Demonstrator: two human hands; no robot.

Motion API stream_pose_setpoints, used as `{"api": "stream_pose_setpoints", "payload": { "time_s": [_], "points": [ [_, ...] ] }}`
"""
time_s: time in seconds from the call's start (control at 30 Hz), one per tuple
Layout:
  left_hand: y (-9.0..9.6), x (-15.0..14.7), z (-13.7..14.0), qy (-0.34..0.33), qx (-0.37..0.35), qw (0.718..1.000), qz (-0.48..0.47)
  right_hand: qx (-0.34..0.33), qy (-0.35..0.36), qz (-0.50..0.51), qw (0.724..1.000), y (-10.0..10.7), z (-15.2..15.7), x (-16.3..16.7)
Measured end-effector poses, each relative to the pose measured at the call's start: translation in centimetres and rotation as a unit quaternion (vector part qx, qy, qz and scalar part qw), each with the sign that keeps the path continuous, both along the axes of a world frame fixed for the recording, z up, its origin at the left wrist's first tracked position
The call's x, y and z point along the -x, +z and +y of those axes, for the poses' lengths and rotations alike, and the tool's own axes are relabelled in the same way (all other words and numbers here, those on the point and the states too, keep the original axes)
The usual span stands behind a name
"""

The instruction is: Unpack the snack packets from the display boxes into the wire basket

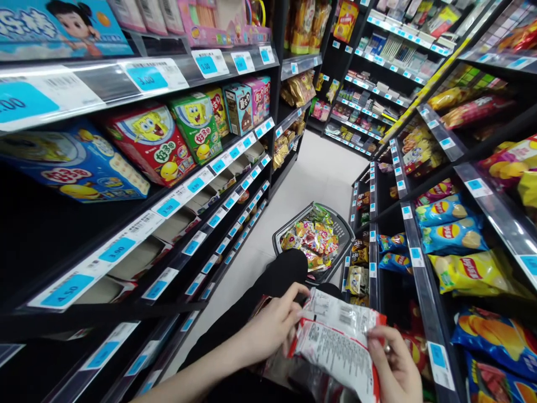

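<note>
A white and red snack bag (335, 341), its printed back with a barcode facing up, is held over my lap between both hands. My left hand (274, 324) pinches the bag's left edge near the top corner. On the opposite edge, my right hand (396, 361) grips the bag with the thumb on top, and a ring shows on one finger. Beneath the bag, more dark, shiny packaging is partly visible, but I cannot tell what it is.
Ahead on the floor stands a black shopping basket (274, 240) containing several colourful snack packets (314, 238). Shelves with snack boxes (155, 143) line the left side. On the right, shelves carry chip bags (470, 271). More stocked shelving (373, 103) closes the aisle's far end.
</note>
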State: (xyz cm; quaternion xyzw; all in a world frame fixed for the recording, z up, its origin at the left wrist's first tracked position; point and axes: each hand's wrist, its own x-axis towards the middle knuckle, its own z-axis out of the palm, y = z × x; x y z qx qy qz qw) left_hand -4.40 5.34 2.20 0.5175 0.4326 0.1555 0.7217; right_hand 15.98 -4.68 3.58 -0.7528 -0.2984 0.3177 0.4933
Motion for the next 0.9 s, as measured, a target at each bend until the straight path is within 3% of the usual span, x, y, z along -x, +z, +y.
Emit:
{"api": "stream_pose_setpoints", "payload": {
  "time_s": [0.13,0.27,0.37,0.43,0.5,0.57,0.63,0.77,0.9],
  "points": [
    [1.0,2.8,1.3,-0.045,-0.168,0.966,0.191,0.003,0.080,-0.118,0.990,-2.4,5.6,-2.1],
    [0.9,4.5,0.2,-0.109,-0.271,0.924,0.246,0.008,0.112,-0.154,0.982,-6.4,13.4,-5.0],
    [0.1,4.8,-1.7,-0.132,-0.333,0.894,0.269,0.065,0.124,-0.188,0.972,-8.0,15.8,-6.2],
    [-0.5,4.9,-2.4,-0.118,-0.341,0.889,0.282,0.095,0.151,-0.199,0.964,-7.6,14.7,-5.6],
    [-1.0,5.0,-2.3,-0.092,-0.328,0.891,0.300,0.110,0.229,-0.179,0.950,-6.4,11.8,-3.4],
    [-1.2,5.1,-1.7,-0.071,-0.311,0.896,0.311,0.124,0.333,-0.140,0.924,-5.4,8.1,0.2],
    [-1.3,5.2,-0.9,-0.065,-0.304,0.900,0.306,0.135,0.385,-0.129,0.904,-5.1,4.6,4.4],
    [-1.2,4.9,0.2,-0.074,-0.316,0.902,0.286,0.161,0.382,-0.236,0.879,-7.1,1.2,10.5],
    [-1.2,4.3,0.1,-0.096,-0.314,0.906,0.268,0.218,0.326,-0.259,0.883,-9.4,1.8,11.0]
  ]
}}
